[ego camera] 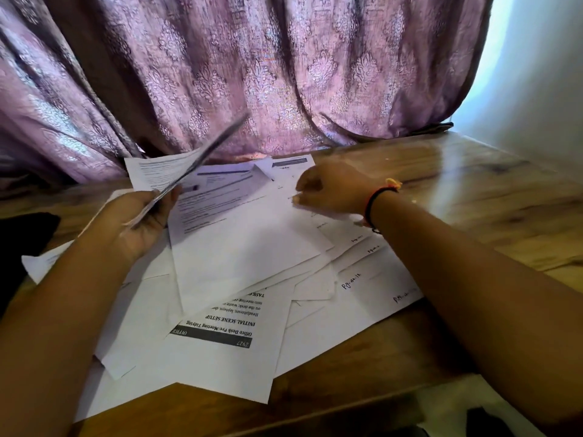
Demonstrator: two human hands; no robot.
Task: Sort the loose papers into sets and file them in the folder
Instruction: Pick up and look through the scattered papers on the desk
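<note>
A loose pile of white printed papers [239,263] lies spread across the wooden table [473,190]. Several sheets at the right carry handwritten page numbers [351,283]. My left hand [142,219] grips a small raised stack of sheets [176,171], tilted up and blurred. My right hand [328,187] reaches over the far side of the pile, fingers curled, fingertips touching a sheet near its top edge. A sheet with a dark header bar [211,337] lies upside down at the front. No folder is plainly visible.
A purple patterned curtain [252,74] hangs right behind the table's far edge. A dark object [22,244] sits at the left edge. White material and a dark shape [482,421] show at the bottom right. A pale wall is at the right.
</note>
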